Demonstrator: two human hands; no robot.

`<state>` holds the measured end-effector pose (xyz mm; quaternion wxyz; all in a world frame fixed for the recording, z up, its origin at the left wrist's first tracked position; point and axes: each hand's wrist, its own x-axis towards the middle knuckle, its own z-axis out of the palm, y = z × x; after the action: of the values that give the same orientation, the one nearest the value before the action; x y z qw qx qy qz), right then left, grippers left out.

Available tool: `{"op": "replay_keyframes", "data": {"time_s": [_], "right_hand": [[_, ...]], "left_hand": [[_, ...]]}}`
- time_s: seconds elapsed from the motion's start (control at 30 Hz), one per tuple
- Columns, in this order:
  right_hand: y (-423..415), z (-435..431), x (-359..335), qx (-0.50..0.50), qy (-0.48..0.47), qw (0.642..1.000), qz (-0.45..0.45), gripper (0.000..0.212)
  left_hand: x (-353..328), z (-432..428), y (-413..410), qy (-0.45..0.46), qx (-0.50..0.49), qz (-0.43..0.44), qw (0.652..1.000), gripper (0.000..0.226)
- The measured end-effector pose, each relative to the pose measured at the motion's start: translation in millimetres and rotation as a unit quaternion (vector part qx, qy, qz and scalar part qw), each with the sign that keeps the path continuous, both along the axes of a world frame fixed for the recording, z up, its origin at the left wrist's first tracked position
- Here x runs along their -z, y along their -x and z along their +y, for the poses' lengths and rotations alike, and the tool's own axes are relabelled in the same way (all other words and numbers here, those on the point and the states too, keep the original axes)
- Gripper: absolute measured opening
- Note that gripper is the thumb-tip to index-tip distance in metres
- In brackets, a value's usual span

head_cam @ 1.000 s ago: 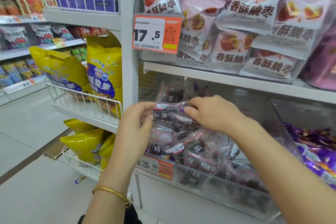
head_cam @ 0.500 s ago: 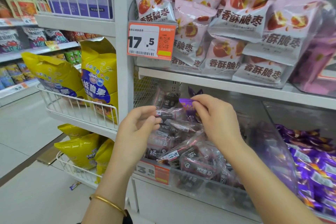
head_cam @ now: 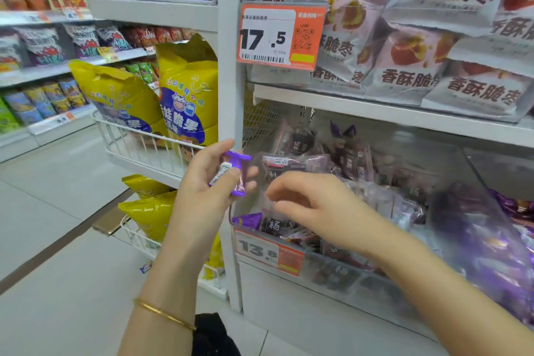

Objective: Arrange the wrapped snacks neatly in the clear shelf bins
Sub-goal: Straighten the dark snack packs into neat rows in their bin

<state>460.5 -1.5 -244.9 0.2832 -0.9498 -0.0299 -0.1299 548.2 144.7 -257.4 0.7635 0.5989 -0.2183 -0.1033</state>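
My left hand (head_cam: 206, 182) grips a small purple wrapped snack (head_cam: 237, 175) just outside the left edge of a clear shelf bin (head_cam: 341, 274). Several dark plum-coloured wrapped snacks (head_cam: 297, 162) fill that bin in a loose pile. My right hand (head_cam: 309, 205) hovers over the front of the pile with fingers loosely curled and nothing in it. One purple snack (head_cam: 247, 221) lies at the bin's front left corner. A neighbouring clear bin (head_cam: 491, 240) to the right holds purple wrapped snacks.
Pink-white snack bags (head_cam: 404, 37) fill the shelf above, behind an orange 17.5 price tag (head_cam: 280, 37). An orange 13.8 tag (head_cam: 268, 254) hangs on the bin front. Yellow bags (head_cam: 187, 95) sit in white wire baskets on the left. A small wrapper (head_cam: 146, 267) lies on the floor.
The purple snack has come out of the bin and now sits in my left hand, which moved left. My right hand let go and dropped lower over the pile.
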Motion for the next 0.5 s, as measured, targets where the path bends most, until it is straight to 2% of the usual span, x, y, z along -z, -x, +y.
{"op": "replay_keyframes", "data": {"time_s": [0.1,0.17,0.27,0.33,0.43,0.5], "right_hand": [[2,-13,2,-0.043,0.166,0.983,0.064,0.018],[6,-28,-1,-0.006,0.234,0.967,0.099,0.020],[12,-45,-5,0.063,0.251,0.960,0.107,0.021],[11,-44,-4,0.067,0.262,0.959,0.081,0.019],[-1,-25,-2,0.016,0.165,0.984,0.066,0.022],[-10,-17,-3,-0.023,0.120,0.983,0.138,0.022]], "left_hand": [[4,4,-1,-0.014,0.015,-0.006,1.000,0.042],[6,6,-2,-0.018,0.026,0.000,1.000,0.041],[8,6,-4,-0.022,0.039,0.009,0.999,0.041],[9,4,-6,-0.026,0.043,0.009,0.999,0.042],[10,1,-9,-0.020,0.044,0.011,0.999,0.044],[11,0,-10,-0.019,0.040,0.011,0.999,0.043]]}}
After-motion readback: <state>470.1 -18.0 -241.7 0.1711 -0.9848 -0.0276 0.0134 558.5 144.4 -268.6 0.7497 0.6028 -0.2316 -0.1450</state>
